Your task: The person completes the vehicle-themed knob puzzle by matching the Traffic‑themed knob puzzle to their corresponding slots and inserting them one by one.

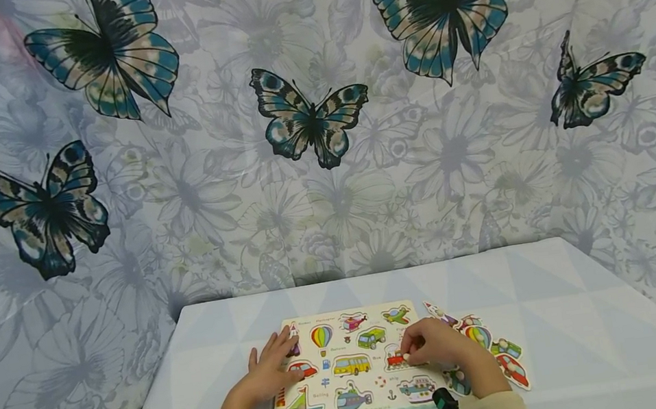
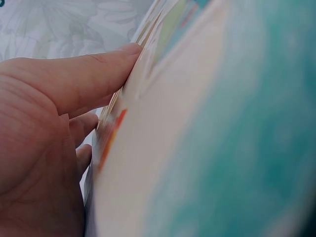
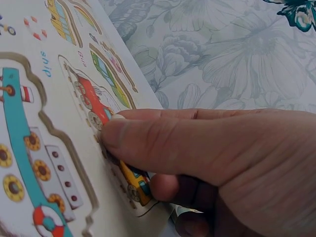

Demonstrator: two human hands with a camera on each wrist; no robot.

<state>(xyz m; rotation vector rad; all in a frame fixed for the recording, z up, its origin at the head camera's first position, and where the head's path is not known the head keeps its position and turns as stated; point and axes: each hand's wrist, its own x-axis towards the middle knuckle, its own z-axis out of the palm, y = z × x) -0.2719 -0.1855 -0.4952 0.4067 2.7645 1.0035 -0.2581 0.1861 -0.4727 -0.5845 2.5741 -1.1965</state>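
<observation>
A vehicle puzzle board (image 1: 339,386) lies on the table, with a sailboat, a bus, a ship and other vehicles in cut-out outlines. My left hand (image 1: 270,371) rests on its left edge with fingers spread; in the left wrist view the thumb (image 2: 98,74) lies along that edge. At the board's right side my right hand (image 1: 436,342) pinches the red and yellow train piece (image 3: 137,180) between thumb and index finger. The train lies within its outline (image 3: 74,74), its middle hidden by the fingertips. The ship (image 3: 24,133) is nearest to it.
Right of the board several loose vehicle pieces lie in an overlapping heap, among them a red car piece (image 1: 514,371) and a balloon piece (image 1: 478,335). My right forearm partly covers them. The pale table (image 1: 594,335) meets a butterfly-patterned backdrop (image 1: 331,231).
</observation>
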